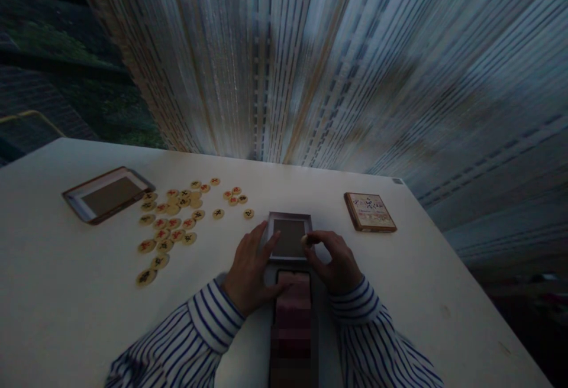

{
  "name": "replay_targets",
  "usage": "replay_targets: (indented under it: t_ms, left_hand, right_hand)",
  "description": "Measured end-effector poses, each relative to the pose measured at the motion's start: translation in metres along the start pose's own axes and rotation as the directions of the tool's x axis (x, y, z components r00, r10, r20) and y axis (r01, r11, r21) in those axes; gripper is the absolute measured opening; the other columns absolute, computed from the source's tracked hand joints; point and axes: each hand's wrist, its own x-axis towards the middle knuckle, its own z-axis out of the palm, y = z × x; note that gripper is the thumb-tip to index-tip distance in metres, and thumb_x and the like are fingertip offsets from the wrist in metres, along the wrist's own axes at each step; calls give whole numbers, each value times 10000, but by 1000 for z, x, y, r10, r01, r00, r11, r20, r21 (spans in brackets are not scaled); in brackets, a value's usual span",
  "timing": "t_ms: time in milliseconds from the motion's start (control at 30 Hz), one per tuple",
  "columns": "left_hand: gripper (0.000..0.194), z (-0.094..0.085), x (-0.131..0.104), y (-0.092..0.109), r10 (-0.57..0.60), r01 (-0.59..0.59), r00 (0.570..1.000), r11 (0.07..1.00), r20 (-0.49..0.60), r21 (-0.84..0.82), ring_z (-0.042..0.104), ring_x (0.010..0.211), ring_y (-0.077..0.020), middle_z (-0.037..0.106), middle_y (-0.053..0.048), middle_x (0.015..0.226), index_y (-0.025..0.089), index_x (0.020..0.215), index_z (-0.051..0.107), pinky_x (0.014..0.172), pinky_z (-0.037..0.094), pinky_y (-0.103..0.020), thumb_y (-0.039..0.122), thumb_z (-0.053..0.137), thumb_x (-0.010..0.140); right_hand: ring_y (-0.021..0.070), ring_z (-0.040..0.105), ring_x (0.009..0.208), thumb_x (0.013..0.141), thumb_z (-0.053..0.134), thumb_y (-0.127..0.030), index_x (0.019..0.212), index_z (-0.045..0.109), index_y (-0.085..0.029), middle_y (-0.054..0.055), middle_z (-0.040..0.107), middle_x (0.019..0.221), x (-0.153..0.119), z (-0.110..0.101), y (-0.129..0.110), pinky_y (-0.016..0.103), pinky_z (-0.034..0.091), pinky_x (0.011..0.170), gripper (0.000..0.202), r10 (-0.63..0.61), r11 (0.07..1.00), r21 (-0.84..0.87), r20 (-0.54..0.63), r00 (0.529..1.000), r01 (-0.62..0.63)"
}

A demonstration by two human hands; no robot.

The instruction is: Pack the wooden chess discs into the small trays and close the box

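A small open box point(289, 239) with a pale rim and brown-grey bottom lies in front of me. My left hand point(254, 267) rests at its left side, fingers apart, the fingertips at the rim and the thumb reaching over a dark-edged, phone-like object point(293, 293). Between thumb and forefinger of my right hand point(333, 261) is a round xiangqi piece point(305, 241), held on edge over the box's right side. To the left, several wooden xiangqi pieces point(174, 223) with red or black characters lie scattered, some overlapping.
An open box part point(106, 194) with a brown rim lies tilted at the far left. On the right is a closed, printed box point(370, 212). The white table point(417, 299) ends at a striped string curtain point(284, 62) behind.
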Motion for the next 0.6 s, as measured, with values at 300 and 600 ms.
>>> replay_targets:
  t_ms: [300, 600]
  left_hand:
    - [407, -7, 9, -9, -159, 150, 984, 983, -83, -102, 509, 1112, -253, 561, -140, 1185, 168, 1198, 470, 930, 421, -447, 374, 448, 847]
    - [297, -1, 8, -14, -148, 142, 984, 987, -100, -72, 556, 1043, -231, 611, -118, 1112, 167, 1089, 569, 895, 462, -430, 266, 427, 847]
  right_hand:
    - [201, 568, 820, 756, 556, -216, 915, 596, -194, 82, 603, 856, -3, -7, 20, 366, 487, 731, 165, 53, 999, -16, 71, 996, -52]
    - [239, 541, 981, 750, 591, -268, 932, 605, -193, 127, 553, 1044, -13, -5, 38, 408, 487, 808, 197, 33, 999, -41, 229, 973, -25]
